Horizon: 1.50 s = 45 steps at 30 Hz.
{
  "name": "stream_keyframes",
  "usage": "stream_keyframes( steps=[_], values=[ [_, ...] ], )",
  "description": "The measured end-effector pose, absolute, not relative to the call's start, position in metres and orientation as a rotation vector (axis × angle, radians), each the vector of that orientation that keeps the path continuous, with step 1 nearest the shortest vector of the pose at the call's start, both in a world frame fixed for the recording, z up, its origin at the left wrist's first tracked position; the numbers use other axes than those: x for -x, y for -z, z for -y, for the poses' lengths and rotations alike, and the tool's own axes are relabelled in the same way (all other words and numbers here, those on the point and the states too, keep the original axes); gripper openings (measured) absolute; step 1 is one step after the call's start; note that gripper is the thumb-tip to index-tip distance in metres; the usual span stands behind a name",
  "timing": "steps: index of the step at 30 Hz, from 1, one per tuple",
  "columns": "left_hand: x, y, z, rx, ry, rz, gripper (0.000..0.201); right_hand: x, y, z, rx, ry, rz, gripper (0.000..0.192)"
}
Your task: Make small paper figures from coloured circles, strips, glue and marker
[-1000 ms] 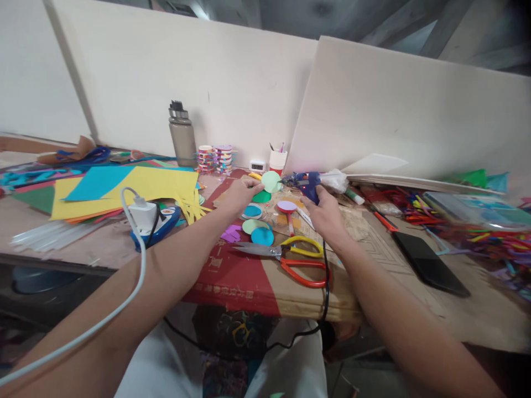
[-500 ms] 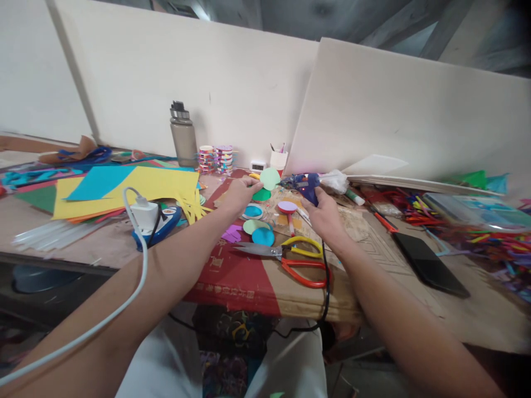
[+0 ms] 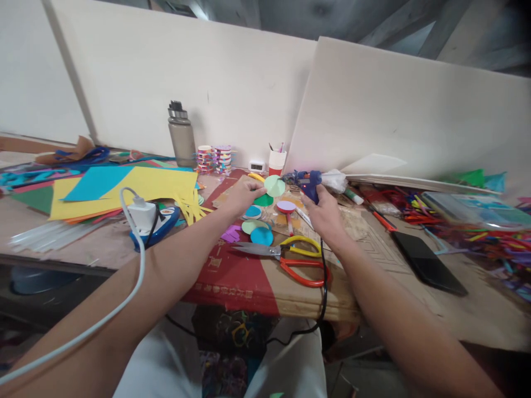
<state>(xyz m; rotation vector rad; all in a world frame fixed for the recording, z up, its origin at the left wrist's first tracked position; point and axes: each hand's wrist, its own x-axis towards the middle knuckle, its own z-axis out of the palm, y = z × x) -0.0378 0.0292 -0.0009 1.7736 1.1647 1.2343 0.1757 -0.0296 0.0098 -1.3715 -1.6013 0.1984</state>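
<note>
Between its fingertips my left hand pinches a pale green paper circle by its left edge. My right hand is wrapped round the handle of a blue hot glue gun. The gun points left, its nozzle at the circle's upper right; whether they touch I cannot tell. Below the circle lie a darker green disc, a blue disc in a white rim, a blue circle and a lilac-topped disc. Large scissors with yellow and red handles lie nearer me.
A power strip with a white plug and coloured paper sheets are on the left. At the back stand a water bottle and a paper cup. A phone lies right. The gun's black cord hangs over the front edge.
The pale green circle has moved slightly right and down in my left hand. The glue gun has turned more level, bringing its nozzle to the circle's edge.
</note>
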Motion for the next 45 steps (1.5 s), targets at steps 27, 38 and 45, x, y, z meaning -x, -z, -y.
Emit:
stream_keyframes(
  steps=[27, 38, 45],
  values=[
    [0.040, 0.001, -0.034, -1.750, -1.303, -1.215, 0.024, -0.164, -0.006, 0.037, 1.330, -0.288, 1.733, 0.024],
    [0.038, -0.001, -0.031, -1.872, -1.246, -1.220, 0.027, -0.170, -0.006, 0.031, 1.321, -0.218, 1.669, 0.029],
    [0.038, 0.001, -0.030, -1.871, -1.206, -1.219, 0.025, -0.166, -0.008, 0.033, 1.329, -0.232, 1.672, 0.034]
  ],
)
